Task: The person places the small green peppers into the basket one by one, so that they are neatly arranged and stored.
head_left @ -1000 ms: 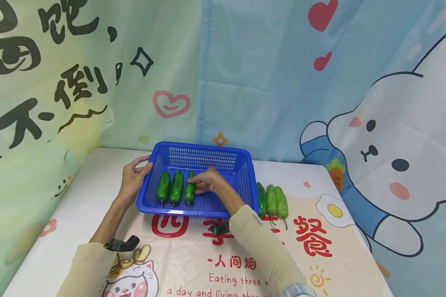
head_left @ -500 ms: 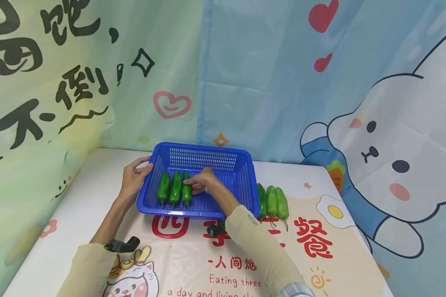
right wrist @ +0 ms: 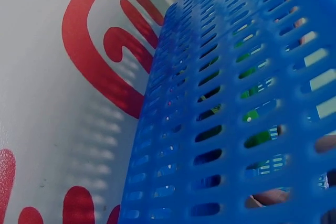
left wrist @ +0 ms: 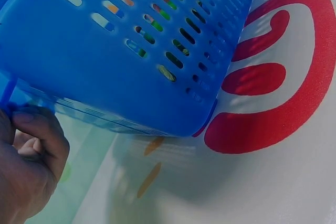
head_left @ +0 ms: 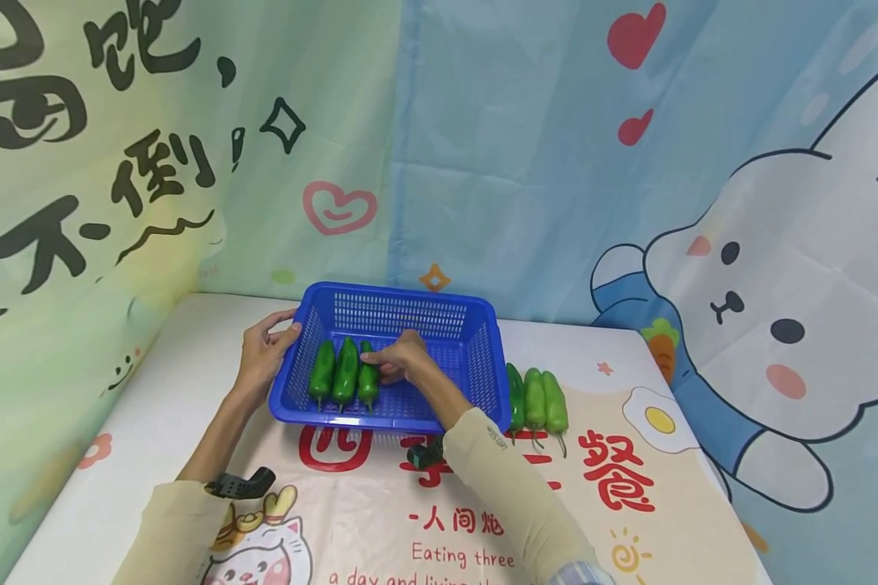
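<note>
My left hand (head_left: 266,349) grips the left rim of a blue plastic basket (head_left: 402,422); the left wrist view shows curled fingers (left wrist: 44,135) at that rim. Three dark green peppers lie side by side in the left half of the basket: a left pepper (head_left: 323,372), a middle pepper (head_left: 346,374) and a right pepper (head_left: 369,385). Inside the basket, my right hand (head_left: 404,357) holds the right pepper, thumb on its upper part. Its other fingers are partly hidden. In the right wrist view the slotted basket wall (right wrist: 226,103) covers most of that hand.
Outside the basket's right side lie a dark green pepper (head_left: 515,398) and two lighter ones, a middle light pepper (head_left: 535,396) and an outer light pepper (head_left: 554,402). They rest on a printed tablecloth (head_left: 380,520). A patterned curtain (head_left: 483,162) hangs behind the table.
My right hand has moved slightly left with the right pepper, bringing it closer to the middle one. Over the last half second it stays nearly still. The left hand keeps its place on the basket.
</note>
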Available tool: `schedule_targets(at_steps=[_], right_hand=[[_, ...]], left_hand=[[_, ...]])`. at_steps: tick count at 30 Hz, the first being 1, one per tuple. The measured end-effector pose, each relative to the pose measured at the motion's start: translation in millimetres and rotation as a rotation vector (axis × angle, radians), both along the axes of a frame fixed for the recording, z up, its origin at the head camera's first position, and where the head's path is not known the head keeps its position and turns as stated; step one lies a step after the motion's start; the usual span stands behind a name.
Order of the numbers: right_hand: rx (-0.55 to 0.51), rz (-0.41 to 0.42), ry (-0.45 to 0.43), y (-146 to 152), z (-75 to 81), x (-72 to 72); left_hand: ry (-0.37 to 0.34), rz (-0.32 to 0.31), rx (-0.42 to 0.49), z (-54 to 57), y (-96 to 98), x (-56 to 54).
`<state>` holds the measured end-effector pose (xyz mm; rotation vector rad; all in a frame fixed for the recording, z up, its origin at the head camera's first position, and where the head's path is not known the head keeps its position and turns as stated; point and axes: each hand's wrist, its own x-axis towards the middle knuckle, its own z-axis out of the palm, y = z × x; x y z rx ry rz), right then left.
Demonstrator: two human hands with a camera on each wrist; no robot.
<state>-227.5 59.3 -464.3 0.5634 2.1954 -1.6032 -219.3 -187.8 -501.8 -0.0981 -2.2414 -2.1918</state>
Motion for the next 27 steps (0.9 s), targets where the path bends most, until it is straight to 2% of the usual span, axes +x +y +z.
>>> schedule_targets(at_steps=[8, 10, 15, 27], right_hand=[[-0.009, -0.030, 0.016, 3, 0.6, -0.1], [0.015, -0.035, 0.015, 4, 1.3, -0.2], [0.079, -0.027, 0.024, 9, 5.2, 2.5], [0.090, 0.008, 0.062, 26, 9.8, 8.9]], left_hand=[[0.007, -0.002, 0.003, 0.2, -0.7, -0.1], [0.011, -0.004, 0.000, 0.2, -0.7, 0.1], [0.013, -0.009, -0.001, -0.3, 0.3, 0.1], [-0.007, 0.012, -0.025, -1.4, 1.1, -1.3]])
